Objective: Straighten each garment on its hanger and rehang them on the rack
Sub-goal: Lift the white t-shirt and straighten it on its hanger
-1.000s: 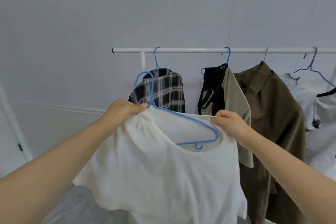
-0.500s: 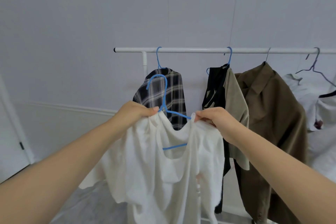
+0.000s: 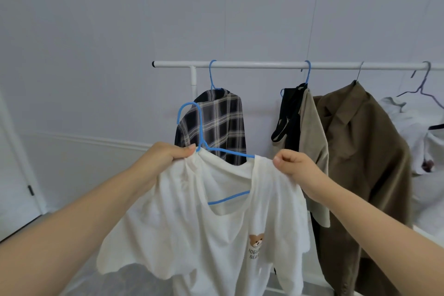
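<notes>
Both hands up in front of the rack (image 3: 264, 65). Left hand (image 3: 165, 155) clenched round bunched shoulder of white T-shirt (image 3: 204, 235) at the neck of its blue hanger (image 3: 200, 132). Right hand (image 3: 295, 166) pinches the other shoulder. Shirt held off the rail, hanger tilted. Behind on the rail: plaid shirt (image 3: 221, 122), olive jacket (image 3: 365, 151).

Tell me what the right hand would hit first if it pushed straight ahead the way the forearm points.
Probably the beige garment hanging on the rack, just behind the right hand; depth is unclear, so it might slip past its left edge.
</notes>
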